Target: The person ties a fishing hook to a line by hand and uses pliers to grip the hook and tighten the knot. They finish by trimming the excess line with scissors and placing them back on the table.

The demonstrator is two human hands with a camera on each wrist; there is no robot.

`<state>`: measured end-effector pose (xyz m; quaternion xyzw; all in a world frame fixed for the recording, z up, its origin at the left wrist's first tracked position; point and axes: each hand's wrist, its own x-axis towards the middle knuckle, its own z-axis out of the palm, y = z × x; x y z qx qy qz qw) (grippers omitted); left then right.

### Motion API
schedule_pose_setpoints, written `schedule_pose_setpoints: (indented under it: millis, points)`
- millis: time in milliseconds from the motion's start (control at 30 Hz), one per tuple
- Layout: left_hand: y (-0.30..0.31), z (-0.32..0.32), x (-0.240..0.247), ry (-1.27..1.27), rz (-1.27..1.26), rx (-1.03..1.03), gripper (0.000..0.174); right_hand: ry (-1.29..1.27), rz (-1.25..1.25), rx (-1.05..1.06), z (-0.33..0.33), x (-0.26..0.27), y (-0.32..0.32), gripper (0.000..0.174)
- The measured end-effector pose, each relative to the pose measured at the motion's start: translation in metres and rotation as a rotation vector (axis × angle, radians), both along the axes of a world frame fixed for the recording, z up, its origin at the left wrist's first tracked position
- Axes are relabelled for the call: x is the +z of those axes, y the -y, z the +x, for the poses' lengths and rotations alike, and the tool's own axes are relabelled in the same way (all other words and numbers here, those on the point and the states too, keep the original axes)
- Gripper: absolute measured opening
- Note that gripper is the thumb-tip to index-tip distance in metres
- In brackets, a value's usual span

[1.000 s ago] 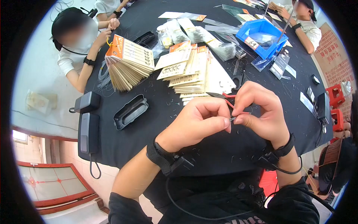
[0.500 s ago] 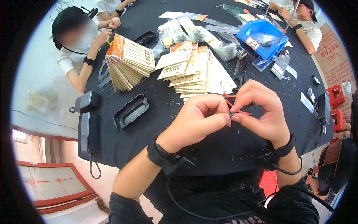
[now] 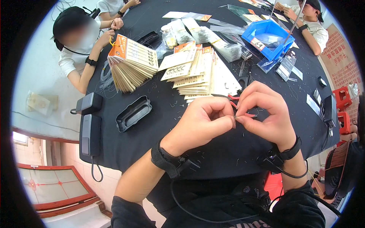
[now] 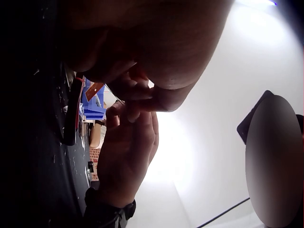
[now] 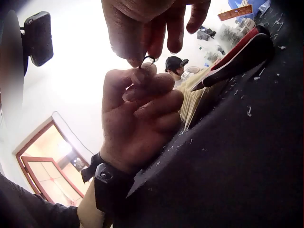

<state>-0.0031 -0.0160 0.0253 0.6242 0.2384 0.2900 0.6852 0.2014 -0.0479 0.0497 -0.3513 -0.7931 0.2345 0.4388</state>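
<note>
My left hand (image 3: 197, 123) and right hand (image 3: 268, 110) meet fingertip to fingertip over the near part of the table. Between them is a small dark fishhook (image 5: 150, 58), whose curved bend stands out above the left fingertips in the right wrist view. The left thumb and forefinger pinch it, with the other fingers curled in. From the other side, the right thumb and forefinger pinch at the same tiny piece, largely covering it in the head view. Just beyond the hands lie red-handled pliers (image 5: 240, 54), partly hidden behind the right fingers in the head view.
Fanned card stacks (image 3: 133, 64) and more cards (image 3: 205, 76) lie ahead. A black tray (image 3: 133, 114) sits left, a blue bin (image 3: 268, 38) far right. Scissors (image 3: 245, 80) lie beyond the right hand. Clippings dot the black cloth; other people sit around the table.
The fingertips have drawn closer together, so the shiny bit seen between them a second ago is now mostly covered. Both hands stay in nearly the same place.
</note>
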Motion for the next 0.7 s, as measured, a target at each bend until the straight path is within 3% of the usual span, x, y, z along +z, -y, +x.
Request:
schedule_pose_setpoints:
  millis: [300, 400, 700]
  points:
    - [-0.001, 0.002, -0.006, -0.002, 0.025, 0.008, 0.008, 0.01, 0.021, 0.067, -0.002, -0.006, -0.002, 0.012]
    - [-0.001, 0.0, 0.0, -0.017, 0.003, 0.012, 0.008, -0.132, -0.061, -0.005, -0.001, -0.01, -0.001, 0.013]
    - [0.001, 0.002, -0.001, 0.022, -0.013, 0.04, 0.008, 0.001, -0.048, -0.014, -0.002, 0.001, 0.0, 0.019]
